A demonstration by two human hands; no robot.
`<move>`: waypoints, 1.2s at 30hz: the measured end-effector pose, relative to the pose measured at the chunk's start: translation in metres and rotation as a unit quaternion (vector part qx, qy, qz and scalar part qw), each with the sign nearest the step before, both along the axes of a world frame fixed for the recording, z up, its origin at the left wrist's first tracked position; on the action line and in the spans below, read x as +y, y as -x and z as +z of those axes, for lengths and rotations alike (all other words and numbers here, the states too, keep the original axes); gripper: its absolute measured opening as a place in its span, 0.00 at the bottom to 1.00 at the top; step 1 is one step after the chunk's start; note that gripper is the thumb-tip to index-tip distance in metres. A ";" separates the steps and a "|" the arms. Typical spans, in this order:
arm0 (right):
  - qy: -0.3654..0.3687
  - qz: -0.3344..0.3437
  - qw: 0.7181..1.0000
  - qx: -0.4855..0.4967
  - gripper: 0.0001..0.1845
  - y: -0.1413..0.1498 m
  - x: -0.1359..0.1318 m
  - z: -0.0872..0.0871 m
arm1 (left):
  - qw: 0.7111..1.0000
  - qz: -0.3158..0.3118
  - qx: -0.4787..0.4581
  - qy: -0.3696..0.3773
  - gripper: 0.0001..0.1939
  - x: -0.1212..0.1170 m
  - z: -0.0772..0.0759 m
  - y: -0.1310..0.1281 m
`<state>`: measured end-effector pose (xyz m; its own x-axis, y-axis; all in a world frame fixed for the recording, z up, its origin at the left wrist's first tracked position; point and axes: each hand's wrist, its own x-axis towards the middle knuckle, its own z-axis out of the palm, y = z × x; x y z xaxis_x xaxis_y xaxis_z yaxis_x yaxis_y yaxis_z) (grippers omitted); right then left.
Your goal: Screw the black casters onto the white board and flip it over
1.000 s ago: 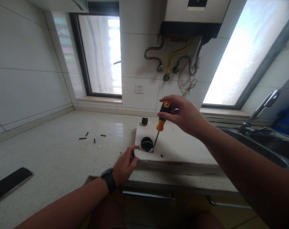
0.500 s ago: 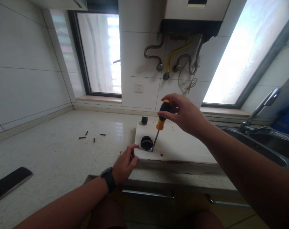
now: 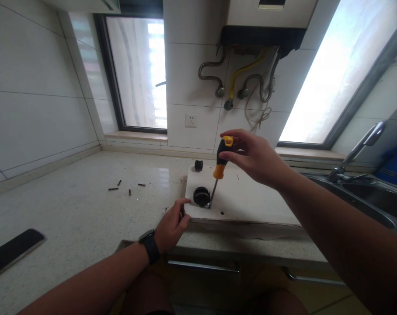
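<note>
A white board [image 3: 251, 199] lies flat on the speckled countertop [image 3: 87, 210]. A black caster wheel [image 3: 201, 196] sits on the board's near left corner, and a second black caster [image 3: 198, 165] stands at its far left corner. My right hand [image 3: 254, 157] is closed round the black and orange handle of a screwdriver [image 3: 220, 164]. The screwdriver's tip rests at the base of the near caster. My left hand [image 3: 172, 225], with a watch on its wrist, grips the board's near left corner.
Several small dark screws [image 3: 126, 187] lie scattered on the countertop to the left. A dark phone [image 3: 11, 251] lies at the far left. A steel sink [image 3: 365, 199] with a tap [image 3: 359, 151] is to the right. Hoses hang under a wall heater behind.
My right hand's fingers have shifted slightly round the screwdriver handle, which now stands a little more upright. The left hand and board have stayed still.
</note>
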<state>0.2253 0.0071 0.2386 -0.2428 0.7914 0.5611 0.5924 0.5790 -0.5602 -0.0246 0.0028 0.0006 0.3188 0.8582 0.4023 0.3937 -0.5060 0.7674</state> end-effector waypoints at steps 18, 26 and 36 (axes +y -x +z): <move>0.020 -0.012 0.999 0.024 0.30 0.004 0.003 -0.004 | 1.000 0.011 0.001 0.001 0.26 0.000 0.002 -0.002; 0.031 0.006 0.999 -0.041 0.31 0.002 -0.002 0.000 | 1.000 0.000 -0.001 -0.002 0.25 0.000 0.000 0.000; 0.012 -0.036 0.999 -0.036 0.28 0.000 0.004 0.007 | 1.000 0.002 0.003 0.014 0.26 -0.001 0.003 0.000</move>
